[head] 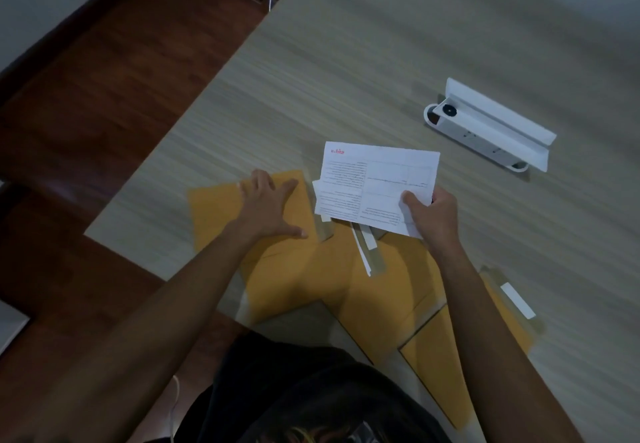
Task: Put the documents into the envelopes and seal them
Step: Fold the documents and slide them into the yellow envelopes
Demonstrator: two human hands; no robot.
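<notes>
Right hand (433, 215) pinches the thin, floppy white printed paper document (375, 184) at its near corner above the wood-grain desk (398, 47), best supported along an edge, while left hand (268, 205) presses spread-fingered on the flat yellow-brown paper envelope (214, 207).

Printed text on the held document, none of it legible

A short red heading is seen at the top left corner of the white document (374, 186), which is pinched at its near edge by the right hand (433, 215); its characters cannot be made out. Blocks of small black print and a ruled box are carried below it, too fine to be read. No other lettering is seen.
</notes>
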